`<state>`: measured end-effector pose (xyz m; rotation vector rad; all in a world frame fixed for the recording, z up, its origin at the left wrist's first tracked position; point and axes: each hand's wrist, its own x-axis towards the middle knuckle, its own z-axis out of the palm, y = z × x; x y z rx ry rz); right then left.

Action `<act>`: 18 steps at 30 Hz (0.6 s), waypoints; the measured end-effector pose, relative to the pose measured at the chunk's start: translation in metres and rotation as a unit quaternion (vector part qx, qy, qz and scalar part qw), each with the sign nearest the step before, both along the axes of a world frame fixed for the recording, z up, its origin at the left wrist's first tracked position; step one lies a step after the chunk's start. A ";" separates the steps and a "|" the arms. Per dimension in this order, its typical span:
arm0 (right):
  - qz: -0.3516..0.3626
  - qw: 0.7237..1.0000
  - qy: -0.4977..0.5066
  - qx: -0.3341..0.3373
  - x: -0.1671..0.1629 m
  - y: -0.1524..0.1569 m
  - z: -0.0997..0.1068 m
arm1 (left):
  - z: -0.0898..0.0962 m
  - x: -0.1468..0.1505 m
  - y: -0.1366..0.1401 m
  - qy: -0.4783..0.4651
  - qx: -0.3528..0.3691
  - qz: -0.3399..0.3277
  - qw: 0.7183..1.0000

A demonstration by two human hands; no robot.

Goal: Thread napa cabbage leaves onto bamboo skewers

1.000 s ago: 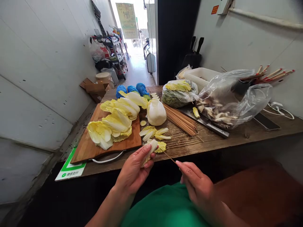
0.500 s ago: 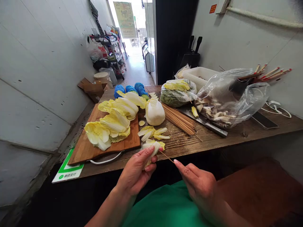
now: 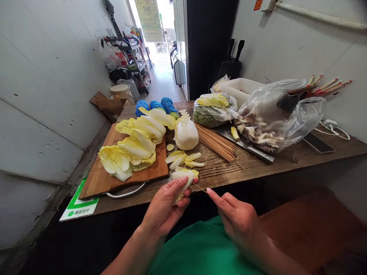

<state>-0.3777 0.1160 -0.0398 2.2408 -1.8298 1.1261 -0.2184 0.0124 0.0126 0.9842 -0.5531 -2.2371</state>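
My left hand is closed around a folded napa cabbage leaf at the table's front edge. In my right hand I grip a thin bamboo skewer, its far end at the cabbage leaf; whether the tip is inside is hidden by my left fingers. Just beyond lie several small cabbage pieces. A trimmed napa cabbage stands behind them, and a bundle of bamboo skewers lies to its right. Large loose cabbage leaves are piled on a wooden cutting board at the left.
A knife lies right of the skewers, beside a clear bag of mushrooms. Behind are a bag of greens and a white bin. Blue-netted vegetables sit at the back; a phone lies far right.
My right hand has moved slightly left and up toward my left hand, and less of the skewer shows between them. The whole view has shifted a little.
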 end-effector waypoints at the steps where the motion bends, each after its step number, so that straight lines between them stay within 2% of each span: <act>1: -0.004 1.000 0.009 -0.003 0.000 0.000 0.000 | 0.000 0.000 0.000 -0.001 -0.003 -0.001 1.000; 7: -0.029 0.999 0.027 0.004 -0.002 0.002 0.002 | -0.001 -0.002 0.000 0.005 -0.006 -0.009 1.000; 18: -0.031 0.999 0.015 0.007 -0.003 0.004 -0.001 | -0.001 -0.004 0.001 0.001 -0.003 -0.008 1.000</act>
